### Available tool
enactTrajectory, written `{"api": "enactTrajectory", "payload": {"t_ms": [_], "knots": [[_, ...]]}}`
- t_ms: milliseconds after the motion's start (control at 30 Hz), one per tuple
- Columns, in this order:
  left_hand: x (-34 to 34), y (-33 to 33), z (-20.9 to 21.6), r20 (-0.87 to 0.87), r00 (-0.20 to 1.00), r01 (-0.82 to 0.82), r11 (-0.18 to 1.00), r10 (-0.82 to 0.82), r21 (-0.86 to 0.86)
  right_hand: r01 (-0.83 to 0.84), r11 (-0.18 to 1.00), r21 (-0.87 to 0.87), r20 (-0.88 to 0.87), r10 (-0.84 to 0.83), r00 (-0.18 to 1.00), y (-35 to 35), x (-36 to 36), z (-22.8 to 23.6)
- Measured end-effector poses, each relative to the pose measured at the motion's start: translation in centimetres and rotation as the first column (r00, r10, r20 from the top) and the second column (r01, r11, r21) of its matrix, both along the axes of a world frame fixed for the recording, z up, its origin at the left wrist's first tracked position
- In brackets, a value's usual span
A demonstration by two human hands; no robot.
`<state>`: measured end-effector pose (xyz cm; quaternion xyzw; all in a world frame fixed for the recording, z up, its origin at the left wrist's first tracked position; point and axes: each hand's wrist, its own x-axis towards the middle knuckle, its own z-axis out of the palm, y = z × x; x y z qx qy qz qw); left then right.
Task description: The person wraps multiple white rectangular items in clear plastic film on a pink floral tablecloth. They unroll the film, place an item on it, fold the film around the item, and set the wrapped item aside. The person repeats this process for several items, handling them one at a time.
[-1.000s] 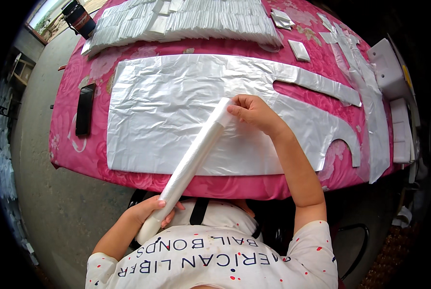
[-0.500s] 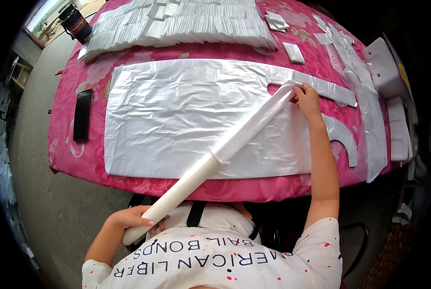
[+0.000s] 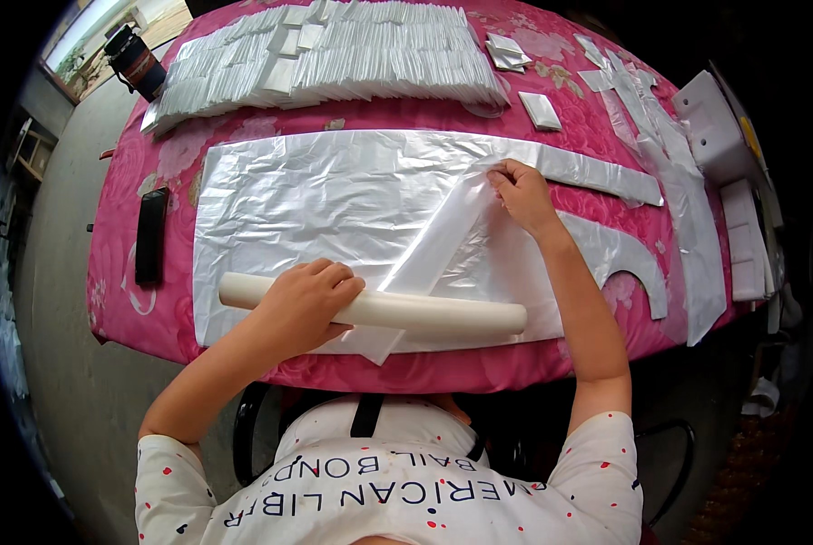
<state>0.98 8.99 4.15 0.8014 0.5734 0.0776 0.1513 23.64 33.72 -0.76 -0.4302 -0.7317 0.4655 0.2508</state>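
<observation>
**Tube in one hand, film in the other over a pink desk**

A cloth-covered desk [image 3: 479, 368] in pink florals fills most of the frame, with a seated person [image 3: 406, 522] in a speckled white top at the bottom edge. A broad, silvery-white plastic sheet [image 3: 288, 200] with a curved cutout at its right end lies flat across the centre. Rows of folded white packets [image 3: 379, 68] crowd the upper left and top centre, while loose plastic strips [image 3: 697, 245] run down the right side, beside white containers [image 3: 701, 113].

At lower centre, a cream tube [image 3: 433, 313] lies nearly level above the sheet's near edge, the left hand [image 3: 311, 295] with its fingers wrapped over it left of its middle. A band of white film [image 3: 443, 227] slants beneath the tube toward centre right, its upper end pinched between the closed fingers of the right hand [image 3: 522, 193].

A dark flask [image 3: 136, 62] stands at upper left, a black phone [image 3: 151, 236] lies at left, and a single folded packet [image 3: 541, 111] sits at upper right of centre.
</observation>
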Motion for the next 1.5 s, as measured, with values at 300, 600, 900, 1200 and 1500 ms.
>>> {"api": "enactTrajectory", "payload": {"t_ms": [300, 600, 900, 1200, 1500], "knots": [[3.3, -1.4, -5.5, 0.123, 0.944, 0.28, 0.941, -0.306, 0.19, -0.153, 0.987, -0.043, 0.074, 0.156, 0.985, 0.9, -2.7, -0.2], [4.9, -3.5, -6.3, -0.022, 0.965, 0.262, 0.957, -0.261, 0.123, 0.176, 0.974, -0.144, -0.138, -0.195, 0.971, 0.2, -2.6, 0.1], [7.2, -5.2, -6.7, -0.037, 0.984, 0.177, 0.981, -0.175, 0.08, -0.515, 0.749, 0.416, 0.362, 0.383, 0.85, -15.6, 1.2, 1.9], [6.5, -4.9, -6.4, 0.002, 0.953, 0.301, 0.951, -0.302, 0.076, -0.144, 0.758, 0.637, 0.451, -0.214, 0.866, -6.8, 10.5, 0.9], [5.5, -2.5, -5.6, 0.049, 0.905, 0.422, 0.906, -0.422, 0.014, -0.337, 0.77, 0.541, 0.377, 0.136, 0.916, -11.6, 8.4, 3.5]]}}
